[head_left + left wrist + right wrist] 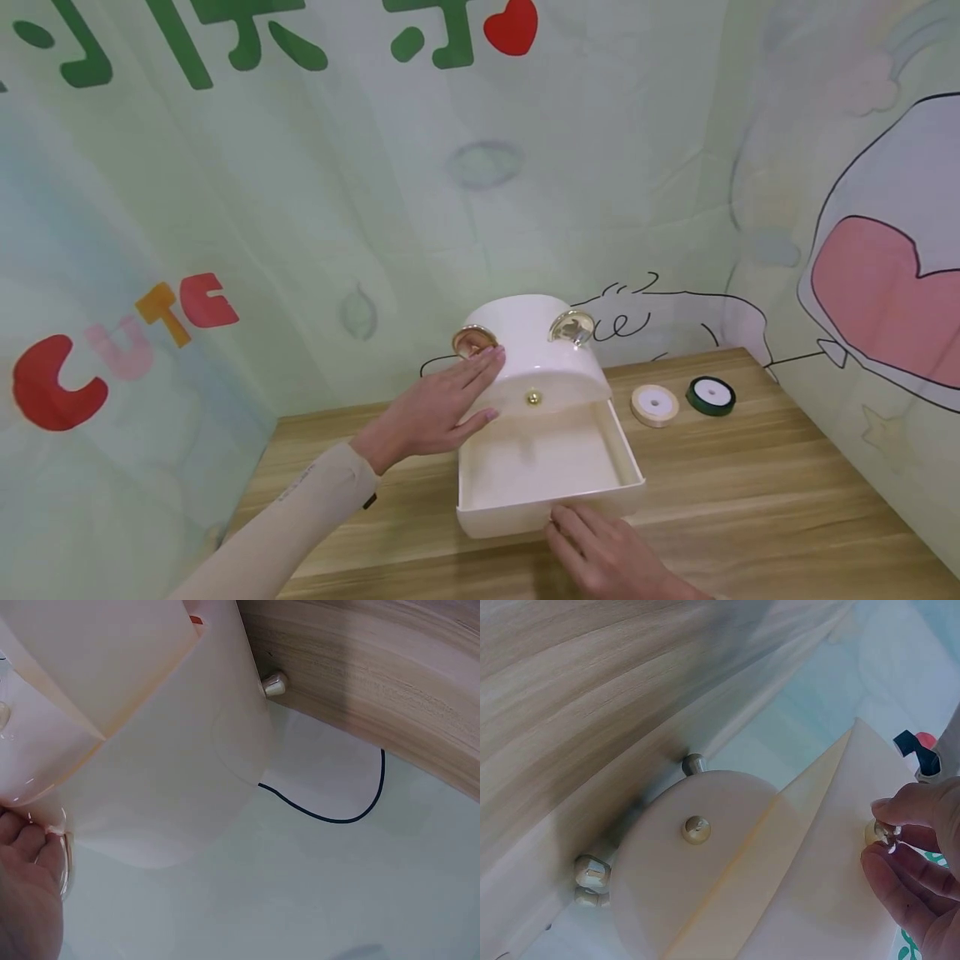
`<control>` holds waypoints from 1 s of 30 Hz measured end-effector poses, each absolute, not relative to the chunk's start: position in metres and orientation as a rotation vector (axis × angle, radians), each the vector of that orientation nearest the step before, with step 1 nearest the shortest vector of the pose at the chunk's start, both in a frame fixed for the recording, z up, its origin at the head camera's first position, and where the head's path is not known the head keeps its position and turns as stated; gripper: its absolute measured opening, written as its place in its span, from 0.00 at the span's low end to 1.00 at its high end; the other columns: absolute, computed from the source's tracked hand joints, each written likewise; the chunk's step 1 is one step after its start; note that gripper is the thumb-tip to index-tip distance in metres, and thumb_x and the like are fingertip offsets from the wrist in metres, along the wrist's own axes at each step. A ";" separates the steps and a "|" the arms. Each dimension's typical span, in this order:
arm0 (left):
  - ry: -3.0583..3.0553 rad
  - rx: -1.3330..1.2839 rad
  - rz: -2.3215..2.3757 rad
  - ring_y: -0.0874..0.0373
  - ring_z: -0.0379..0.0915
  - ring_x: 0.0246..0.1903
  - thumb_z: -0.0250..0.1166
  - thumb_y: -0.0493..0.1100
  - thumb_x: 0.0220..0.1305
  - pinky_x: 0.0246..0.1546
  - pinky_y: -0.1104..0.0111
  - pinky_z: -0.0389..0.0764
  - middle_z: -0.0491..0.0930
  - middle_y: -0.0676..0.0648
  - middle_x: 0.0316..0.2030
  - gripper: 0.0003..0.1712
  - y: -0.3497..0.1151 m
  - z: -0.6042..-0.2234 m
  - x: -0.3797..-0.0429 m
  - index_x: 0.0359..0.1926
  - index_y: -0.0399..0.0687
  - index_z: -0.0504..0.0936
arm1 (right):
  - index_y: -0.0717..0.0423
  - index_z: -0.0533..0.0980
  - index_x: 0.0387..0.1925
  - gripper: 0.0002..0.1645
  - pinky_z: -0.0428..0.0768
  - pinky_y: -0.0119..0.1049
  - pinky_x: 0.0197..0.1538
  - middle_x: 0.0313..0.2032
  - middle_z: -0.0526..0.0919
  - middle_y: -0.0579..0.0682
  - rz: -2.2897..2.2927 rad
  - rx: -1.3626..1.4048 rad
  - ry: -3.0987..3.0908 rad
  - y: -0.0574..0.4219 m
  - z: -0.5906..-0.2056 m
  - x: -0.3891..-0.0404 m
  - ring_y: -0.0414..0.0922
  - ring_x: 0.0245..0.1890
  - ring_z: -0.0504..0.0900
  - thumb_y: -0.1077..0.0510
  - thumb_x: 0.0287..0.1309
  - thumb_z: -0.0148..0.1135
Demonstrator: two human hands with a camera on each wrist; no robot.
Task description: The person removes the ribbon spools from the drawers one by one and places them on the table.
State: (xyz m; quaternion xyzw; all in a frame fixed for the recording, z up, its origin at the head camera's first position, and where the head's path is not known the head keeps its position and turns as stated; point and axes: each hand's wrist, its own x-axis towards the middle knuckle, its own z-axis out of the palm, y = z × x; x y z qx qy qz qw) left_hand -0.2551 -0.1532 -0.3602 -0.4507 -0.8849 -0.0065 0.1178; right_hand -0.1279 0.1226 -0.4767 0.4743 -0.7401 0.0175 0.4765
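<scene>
A white storage box point(534, 329) with gold ear-shaped trims stands against the backdrop, its drawer point(551, 518) pulled out towards me. Nothing lies in the part of the drawer that shows. My left hand point(450, 402) lies with straight fingers against the box's upper left front, beside the left gold ear point(472, 340). At the drawer front, my right hand point(603, 550) pinches a round gold knob point(883, 834) between thumb and fingers. Another gold knob point(533, 398) sits on the face above the drawer. In the right wrist view, a further knob point(697, 829) shows on the face below it.
Right of the box, a peach ribbon roll point(655, 406) and a dark green ribbon roll point(711, 396) lie on the wood-grain table point(750, 467). A printed cloth backdrop point(600, 192) rises behind and at both sides. Small gold feet point(694, 765) support the box.
</scene>
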 end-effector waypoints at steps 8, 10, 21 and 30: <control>-2.597 -1.320 -0.036 0.47 0.54 0.82 0.53 0.56 0.82 0.79 0.53 0.67 0.53 0.40 0.83 0.42 -0.152 -0.359 -0.255 0.83 0.39 0.51 | 0.58 0.85 0.40 0.30 0.86 0.32 0.36 0.42 0.85 0.52 0.049 1.149 -1.871 0.120 -0.474 -0.131 0.45 0.41 0.85 0.66 0.82 0.33; -2.606 -1.316 -0.039 0.47 0.54 0.82 0.52 0.57 0.82 0.79 0.53 0.67 0.53 0.41 0.83 0.42 -0.152 -0.359 -0.255 0.84 0.39 0.51 | 0.58 0.84 0.40 0.30 0.86 0.33 0.38 0.42 0.85 0.52 0.067 1.140 -1.895 0.119 -0.473 -0.133 0.45 0.41 0.85 0.66 0.82 0.32; -2.625 -1.312 -0.048 0.48 0.54 0.82 0.51 0.58 0.82 0.79 0.53 0.66 0.53 0.41 0.83 0.42 -0.151 -0.358 -0.254 0.84 0.40 0.50 | 0.61 0.83 0.38 0.26 0.86 0.34 0.42 0.40 0.83 0.52 0.135 1.041 -1.914 0.110 -0.472 -0.157 0.45 0.40 0.84 0.68 0.81 0.36; -2.606 -1.308 -0.045 0.48 0.55 0.82 0.52 0.58 0.82 0.78 0.54 0.67 0.54 0.41 0.83 0.43 -0.152 -0.358 -0.253 0.84 0.40 0.51 | 0.61 0.83 0.37 0.29 0.86 0.34 0.39 0.39 0.82 0.52 0.201 1.010 -1.988 0.106 -0.473 -0.172 0.44 0.37 0.82 0.65 0.83 0.33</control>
